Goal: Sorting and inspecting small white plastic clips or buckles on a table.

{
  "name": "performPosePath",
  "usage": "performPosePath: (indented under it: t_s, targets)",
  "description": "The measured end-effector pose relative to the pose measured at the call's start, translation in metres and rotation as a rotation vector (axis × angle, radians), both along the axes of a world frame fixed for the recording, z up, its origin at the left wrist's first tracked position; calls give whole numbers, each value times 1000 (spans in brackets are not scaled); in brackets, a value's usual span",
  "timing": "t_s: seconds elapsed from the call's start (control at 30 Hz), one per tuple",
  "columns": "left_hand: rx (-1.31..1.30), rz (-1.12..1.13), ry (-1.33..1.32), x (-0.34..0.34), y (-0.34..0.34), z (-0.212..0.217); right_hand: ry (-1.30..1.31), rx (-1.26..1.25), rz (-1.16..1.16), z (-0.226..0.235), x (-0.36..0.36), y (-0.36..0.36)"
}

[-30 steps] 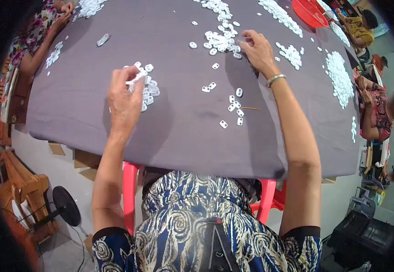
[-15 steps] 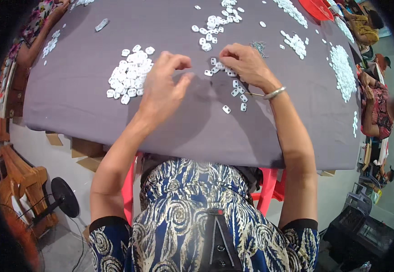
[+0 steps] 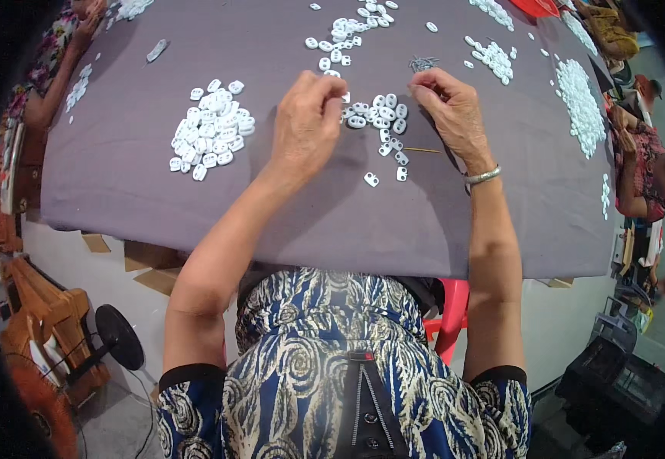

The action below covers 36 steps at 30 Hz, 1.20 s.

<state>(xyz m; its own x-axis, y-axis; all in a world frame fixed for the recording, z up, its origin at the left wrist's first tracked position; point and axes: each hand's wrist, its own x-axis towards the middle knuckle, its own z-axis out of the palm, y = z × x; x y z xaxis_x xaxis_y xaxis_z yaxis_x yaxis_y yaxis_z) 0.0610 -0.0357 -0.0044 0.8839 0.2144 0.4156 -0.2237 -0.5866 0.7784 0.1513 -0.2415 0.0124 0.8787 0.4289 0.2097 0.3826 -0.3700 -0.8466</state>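
Observation:
My left hand (image 3: 307, 122) is closed, its fingertips brought together beside small white plastic pieces with holes (image 3: 345, 98); anything between them is hidden. My right hand (image 3: 453, 111) is also closed, thumb and forefinger pinched just below a little heap of thin grey metal pins (image 3: 424, 63). Whether it grips a pin is too small to see. Between the hands lies a cluster of white oval two-holed pieces (image 3: 384, 112). Nearer to me are loose small rectangular pieces (image 3: 385, 145) and a thin brass-coloured rod (image 3: 422, 150).
A larger pile of white pieces (image 3: 210, 130) lies at left on the grey tablecloth (image 3: 286, 229). More white pieces (image 3: 347, 30) trail toward the far side. Further heaps (image 3: 581, 107) and a red basin (image 3: 535, 6) are at right. Other people sit along both sides.
My left hand has gone from spread fingers near the left pile to a closed grip further right. The right hand has shifted right, off the oval pieces toward the pins. The view has moved slightly.

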Motion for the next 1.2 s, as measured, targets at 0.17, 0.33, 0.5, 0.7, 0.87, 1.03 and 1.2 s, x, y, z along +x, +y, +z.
performPosePath:
  t_s: [0.17,0.33,0.5,0.7,0.87,1.03,1.2]
  targets:
    - [-116,57,-42,-2,7,-7,-15,-168,169,12,-4,-6]
    - [-156,53,-45,0,4,-4,-34,-281,259,18,-11,-2]
    - [-149,51,-33,1,4,-5,-111,-298,338,18,-16,4]
    - [-148,40,-27,-1,4,-4,-209,-241,295,11,-21,15]
    - [-148,36,-30,0,2,-4,-146,-250,266,16,-21,10]
    - [-157,28,-57,-1,0,-2,-275,-330,315,8,-25,17]
    - [-205,-103,-56,-5,-3,2,-296,-341,315,16,-35,23]
